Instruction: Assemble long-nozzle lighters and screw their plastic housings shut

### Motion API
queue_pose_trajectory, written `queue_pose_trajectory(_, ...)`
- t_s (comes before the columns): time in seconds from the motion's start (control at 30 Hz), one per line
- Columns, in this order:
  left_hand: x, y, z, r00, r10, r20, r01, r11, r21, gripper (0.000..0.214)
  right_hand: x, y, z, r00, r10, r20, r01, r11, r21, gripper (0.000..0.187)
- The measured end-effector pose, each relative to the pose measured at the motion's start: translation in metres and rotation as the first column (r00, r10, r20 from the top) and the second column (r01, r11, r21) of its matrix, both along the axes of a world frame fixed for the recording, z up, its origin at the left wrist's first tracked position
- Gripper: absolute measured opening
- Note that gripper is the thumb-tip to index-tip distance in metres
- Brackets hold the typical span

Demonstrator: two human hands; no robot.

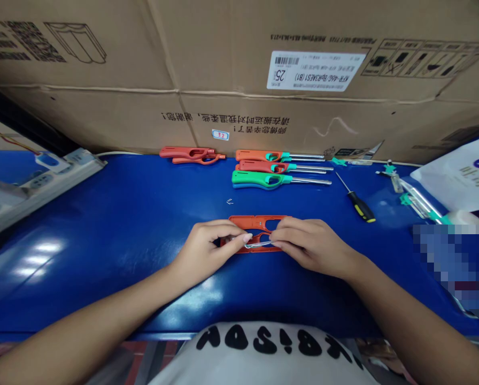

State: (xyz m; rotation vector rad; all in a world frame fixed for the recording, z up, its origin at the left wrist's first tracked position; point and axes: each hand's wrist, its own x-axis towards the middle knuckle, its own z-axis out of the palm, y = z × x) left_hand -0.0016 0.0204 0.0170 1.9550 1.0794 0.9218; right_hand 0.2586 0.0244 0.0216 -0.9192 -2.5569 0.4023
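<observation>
Left hand (207,243): we pinch the clear strip (259,245).
Right hand (303,243): pinches it too, over the orange lighter shell (255,222).
Fit: needs alignment, we judge.

Open table (115,224) left; lighters (271,168) ahead.

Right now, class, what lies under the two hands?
An orange shell lies flat on the table under the left hand and right hand. Their fingers pinch a thin pale strip over it. Both shell ends are covered.
</observation>
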Motion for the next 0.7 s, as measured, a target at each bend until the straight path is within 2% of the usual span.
queue_pose_trajectory(0.17, -0.001, 0.001, 0.001, 1.0, 0.005, -0.013, -0.005, 1.0, -0.01, 0.022, -0.003, -0.001, 0.002, 0.962, 0.012, -0.271, -0.052, 0.989, -0.141, 0.012)
queue_pose_trajectory(0.27, -0.002, 0.002, 0.0, 1.0, 0.007, -0.024, -0.007, 1.0, 0.005, 0.022, -0.003, -0.001, 0.005, 0.943, 0.025, -0.333, -0.103, 0.97, -0.218, 0.012)
queue_pose_trajectory(0.37, -0.003, 0.003, -0.002, 0.999, 0.003, -0.049, -0.001, 0.999, 0.035, 0.019, -0.002, 0.0, 0.009, 0.953, 0.054, -0.299, -0.148, 0.942, -0.302, 0.012)
queue_pose_trajectory(0.47, -0.005, 0.004, -0.007, 0.994, -0.049, -0.1, 0.057, 0.995, 0.082, 0.014, 0.0, 0.001, 0.011, 0.973, 0.075, -0.22, -0.158, 0.907, -0.39, 0.015)
queue_pose_trajectory(0.63, -0.008, 0.005, -0.015, 0.974, -0.145, -0.171, 0.177, 0.966, 0.188, 0.015, 0.006, -0.003, 0.006, 0.992, -0.042, -0.116, -0.018, 0.883, -0.47, 0.029)
queue_pose_trajectory(0.7, -0.008, 0.004, -0.018, 0.967, -0.161, -0.195, 0.203, 0.954, 0.22, 0.017, 0.011, -0.006, 0.003, 0.99, -0.088, -0.114, 0.025, 0.883, -0.468, 0.029)
